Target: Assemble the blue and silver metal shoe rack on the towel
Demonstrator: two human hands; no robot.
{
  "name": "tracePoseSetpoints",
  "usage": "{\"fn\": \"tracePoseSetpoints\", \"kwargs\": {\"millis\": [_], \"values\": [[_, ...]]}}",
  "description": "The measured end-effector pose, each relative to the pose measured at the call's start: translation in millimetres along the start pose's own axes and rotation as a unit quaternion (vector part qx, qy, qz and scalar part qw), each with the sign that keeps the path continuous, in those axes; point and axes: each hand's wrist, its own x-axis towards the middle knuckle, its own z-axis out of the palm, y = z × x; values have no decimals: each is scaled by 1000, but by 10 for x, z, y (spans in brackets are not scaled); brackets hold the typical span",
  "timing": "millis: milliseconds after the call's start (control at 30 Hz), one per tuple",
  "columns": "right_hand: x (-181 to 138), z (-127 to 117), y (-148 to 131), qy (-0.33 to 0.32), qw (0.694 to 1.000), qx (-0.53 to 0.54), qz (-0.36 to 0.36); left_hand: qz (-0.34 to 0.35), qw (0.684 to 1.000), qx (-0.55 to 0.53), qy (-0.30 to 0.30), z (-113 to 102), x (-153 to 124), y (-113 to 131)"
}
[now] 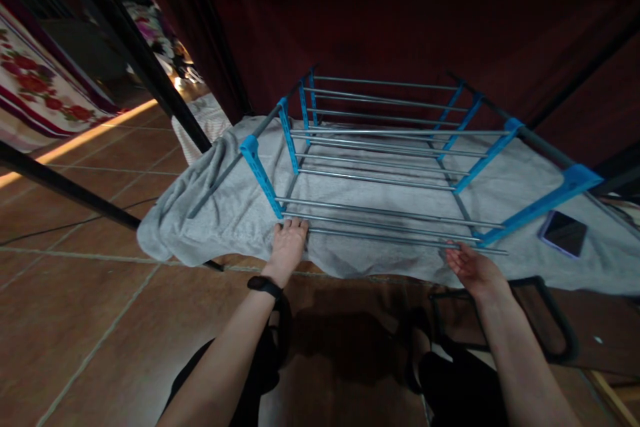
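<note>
A rack with blue plastic side pieces (291, 140) and grey metal rods (375, 179) lies on a grey cloth. Along its front edge runs a loose-looking metal rod (375, 236). My left hand (289, 243), with a black band on the wrist, is closed over the rod's left end, just below a blue side piece. Near the other end, my right hand (470, 267) pinches the same rod from below, its tip sticking out to the right. The near right blue piece (535, 210) stands above that hand.
The grey cloth (225, 227) covers a low surface. A phone (564, 233) lies on it at the right. Dark metal bars (130, 47) rise at the left, with a dark red curtain (375, 20) behind. Below right is a black tubular frame (555, 320) on the tiled floor (90, 307).
</note>
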Motion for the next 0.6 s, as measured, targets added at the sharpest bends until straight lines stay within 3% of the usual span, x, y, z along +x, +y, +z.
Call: {"fn": "tracePoseSetpoints", "kwargs": {"millis": [367, 600], "values": [[52, -36, 32, -9, 1000, 9, -8, -20, 1000, 12, 21, 127, -9, 81], [23, -18, 22, 1, 1000, 10, -9, -25, 1000, 0, 12, 98, -17, 109]]}}
